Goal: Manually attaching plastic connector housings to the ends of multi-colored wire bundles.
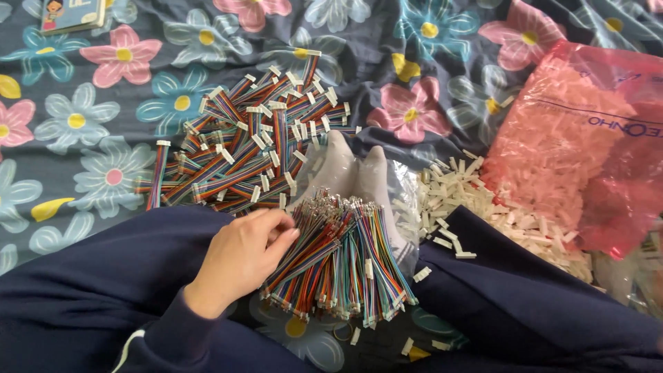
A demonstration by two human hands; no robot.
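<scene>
My left hand rests on the near bundle of rainbow ribbon cables, fingertips pinched narrow on a few strands at its upper left edge; whether any strand is truly gripped I cannot tell. My right hand is out of view. The bundle lies between my legs in dark blue trousers, just below my grey-socked feet, on the flowered bedsheet. Beyond the feet lies a looser heap of finished cables with white plugs. To the right, loose white connector housings spill beside a pink plastic bag of more. I judge a careless tug could drag neighbouring strands out and tangle the bundle, or scatter housings into the folds.
</scene>
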